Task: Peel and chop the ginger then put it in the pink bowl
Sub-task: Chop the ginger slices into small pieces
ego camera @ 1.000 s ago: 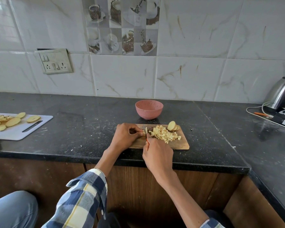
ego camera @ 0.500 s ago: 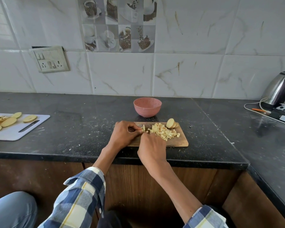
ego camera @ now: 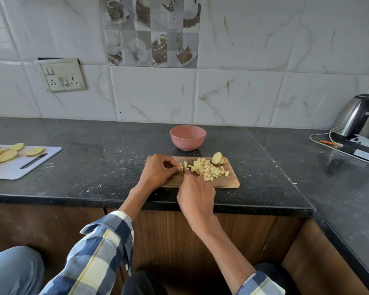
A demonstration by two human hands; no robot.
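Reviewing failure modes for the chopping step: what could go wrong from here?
1. The left hand pinches a small ginger piece right beside the right hand, which likely holds a knife hidden from view; fingertips may get nicked.
2. The chopped ginger spreads toward the wooden board edge; cubes may fall onto the counter.
3. The pink bowl looks empty; transfer could spill.

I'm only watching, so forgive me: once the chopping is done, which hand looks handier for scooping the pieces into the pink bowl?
Probably the right hand: it sits right beside the chopped ginger on the wooden board, while the left hand pinches the uncut piece. The pink bowl stands just behind.
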